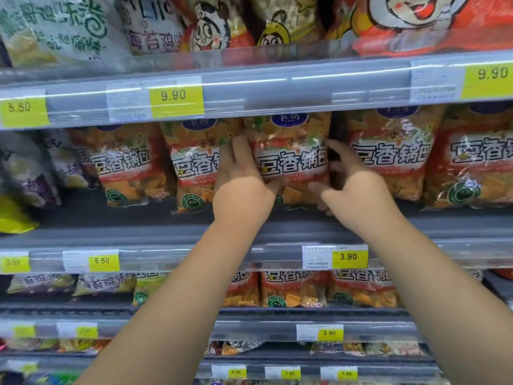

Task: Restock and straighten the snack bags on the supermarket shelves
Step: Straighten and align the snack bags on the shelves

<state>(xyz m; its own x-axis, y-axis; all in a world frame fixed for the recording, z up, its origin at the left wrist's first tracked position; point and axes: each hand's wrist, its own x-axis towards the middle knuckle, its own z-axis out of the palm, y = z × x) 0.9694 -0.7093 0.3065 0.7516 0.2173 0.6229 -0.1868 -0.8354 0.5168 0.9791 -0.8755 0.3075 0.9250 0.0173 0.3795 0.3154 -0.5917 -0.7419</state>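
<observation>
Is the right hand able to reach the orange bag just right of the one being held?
Probably yes. The right hand grips the middle bag by its right edge, and the next orange bag stands just beside it at the front of the shelf, with nothing between.

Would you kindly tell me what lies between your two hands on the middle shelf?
In the head view, one orange-red plastic snack bag with white lettering stands between the left hand and the right hand, which hold its side edges.
</observation>
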